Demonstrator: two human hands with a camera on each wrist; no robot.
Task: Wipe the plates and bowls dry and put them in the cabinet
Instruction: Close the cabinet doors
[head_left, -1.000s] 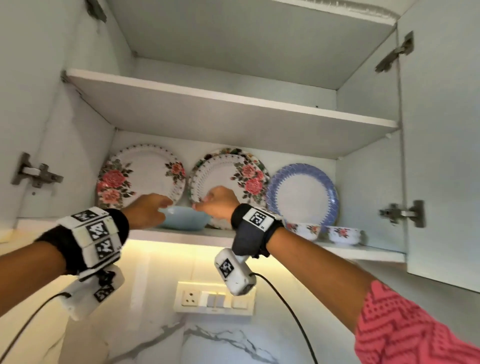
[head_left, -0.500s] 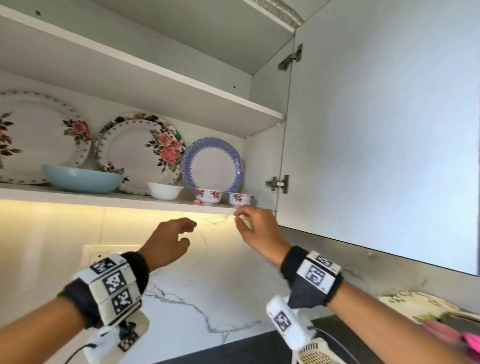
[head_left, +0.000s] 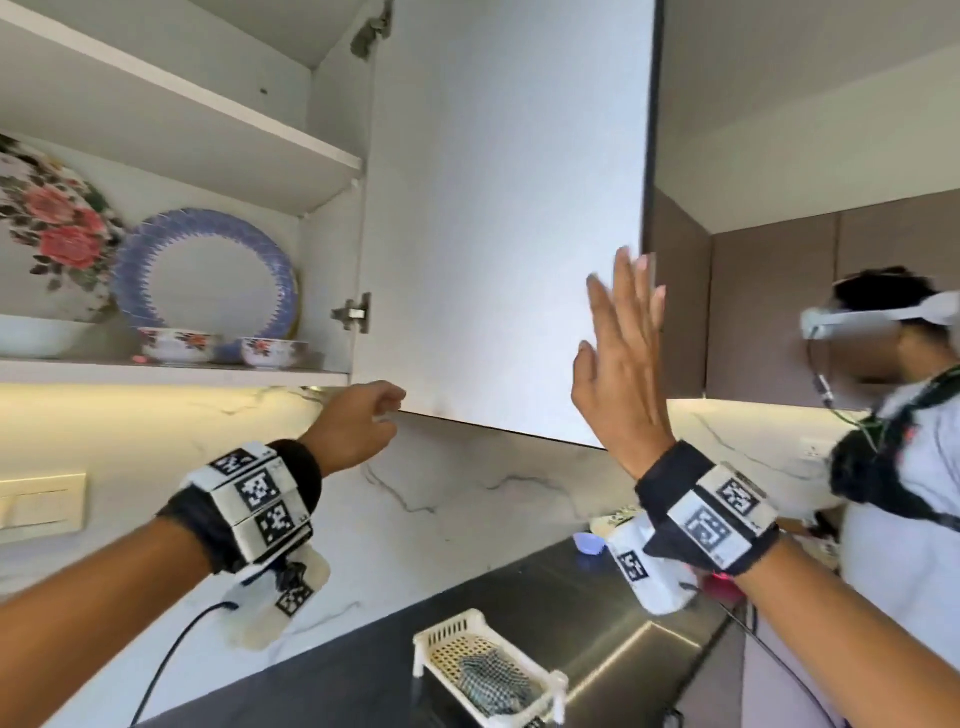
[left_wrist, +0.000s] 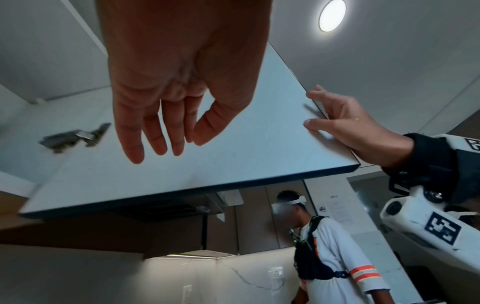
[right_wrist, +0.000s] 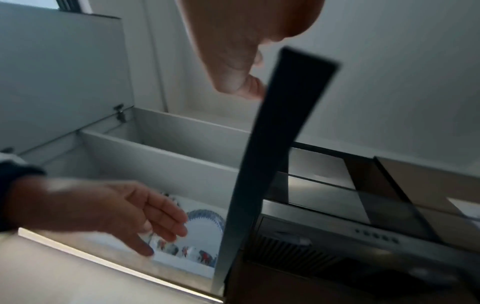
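Right hand (head_left: 621, 374) raised flat at the free edge of the open cabinet door (head_left: 498, 218), fingers straight and spread, holding nothing; from the left wrist, thumb and a fingertip seen touching that edge. Left hand (head_left: 358, 423) lower, near the door's bottom corner, fingers loosely curled in the head view — shown hanging relaxed and empty from the left wrist, well clear of the door panel.

On the lower shelf (head_left: 171, 371) of the cabinet: a blue-rimmed plate (head_left: 205, 275) standing upright against the back, a rose-patterned plate (head_left: 47, 234) upright to its left, two small floral bowls (head_left: 176, 345) side by side in front of the blue-rimmed plate, and the edge of a white bowl (head_left: 36, 335) at far left. From the right wrist, only the blue-rimmed plate and blurred bowls visible past the door's dark edge, plus a range hood (right_wrist: 350, 236) beyond the door — not seen from the head.

Head view alone: dark countertop (head_left: 363, 670) below, with a white slotted basket (head_left: 488, 665) holding a checked cloth (head_left: 491, 680), and a marble backsplash (head_left: 467, 493). To the right, a second person (head_left: 893, 467) in a white shirt with a headset and chest harness; also visible from the left wrist, along with a round ceiling light (left_wrist: 332, 15).
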